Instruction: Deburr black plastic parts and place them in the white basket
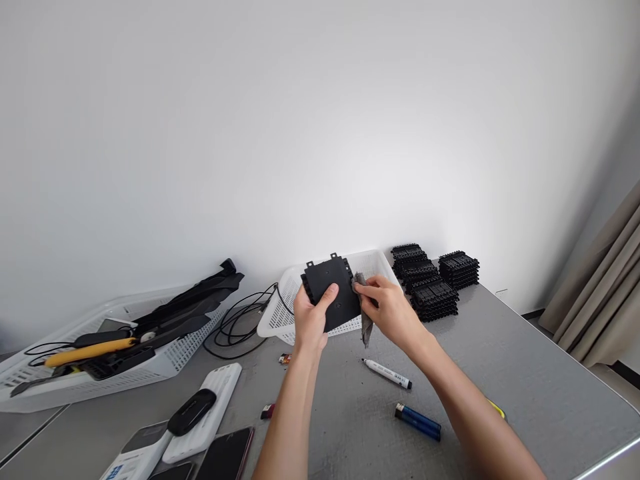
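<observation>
A flat black plastic panel [327,283] with small tabs along its edges is held up above the table. My left hand [314,317] grips it by the lower left, thumb across its face. My right hand [387,303] pinches a crumpled grey cloth [367,327] against or close beside the panel's right edge; the exact contact is hidden. Behind both hands stands a white perforated basket [287,300], and below the right hand lies a white marker [387,373].
Stacked black plastic pieces [434,298] stand at the back right. A second white basket [175,353] at left holds a yellow-handled tool [90,351] and black items. A coiled black cable [233,327], blue lighter [418,422], white power strip-like block [220,393] and dark phone [226,453] lie around.
</observation>
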Demonstrator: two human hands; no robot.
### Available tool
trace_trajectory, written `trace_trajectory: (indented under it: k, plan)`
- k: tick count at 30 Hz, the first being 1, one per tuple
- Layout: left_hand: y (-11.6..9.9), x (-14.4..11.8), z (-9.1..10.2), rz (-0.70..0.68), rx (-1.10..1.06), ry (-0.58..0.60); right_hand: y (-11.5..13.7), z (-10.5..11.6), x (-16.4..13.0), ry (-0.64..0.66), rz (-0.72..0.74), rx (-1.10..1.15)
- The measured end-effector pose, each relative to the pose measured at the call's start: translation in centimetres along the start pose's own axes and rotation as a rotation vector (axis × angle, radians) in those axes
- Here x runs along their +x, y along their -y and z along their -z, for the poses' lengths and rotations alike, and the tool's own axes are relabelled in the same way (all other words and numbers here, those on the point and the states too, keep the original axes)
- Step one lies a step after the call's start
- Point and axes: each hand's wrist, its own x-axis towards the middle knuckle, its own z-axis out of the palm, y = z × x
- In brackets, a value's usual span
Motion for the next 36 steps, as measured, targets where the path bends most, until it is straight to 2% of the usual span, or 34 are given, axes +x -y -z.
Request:
trace_trajectory:
  k: [6,11,14,19,21,24,27,32,36]
  plan:
    - [-1.1,0.2,0.8,0.021,-0.015,-0.036,1.2,1.1,-0.1,0.170,0.096,-0.156]
    - [-1.2,0.0,0.7,0.023,0.031,-0.001,0.8,1.7,-0.1,0.184,0.123,-0.154]
    - [-0.8,0.0,0.7,0.014,0.040,0.046,0.2,2.3,0.1,0.103,0.080,-0.023]
    - [-0.3,0.1,0.6,0.001,0.044,0.097,-0.5,3.0,0.4,-0.199,0.005,0.128]
    - [-0.2,-0.1,0.3,0.005,0.032,0.136,-0.6,2.4,0.4,-0.222,0.019,0.136]
    - [-0.2,-0.4,-0.2,0.004,-0.002,0.142,-0.5,1.0,0.2,-0.178,0.053,0.104]
    - [-0.3,-0.5,-0.3,0.008,-0.045,0.080,-0.2,0.1,-0.1,-0.100,0.061,0.052]
    - [-0.7,-0.1,0.4,-0.014,-0.056,-0.007,0.6,0.6,-0.5,0.051,0.051,0.040]
    - [-1.0,-0.1,0.8,-0.046,-0.027,0.008,1.0,1.3,-0.4,0.124,0.041,0.059]
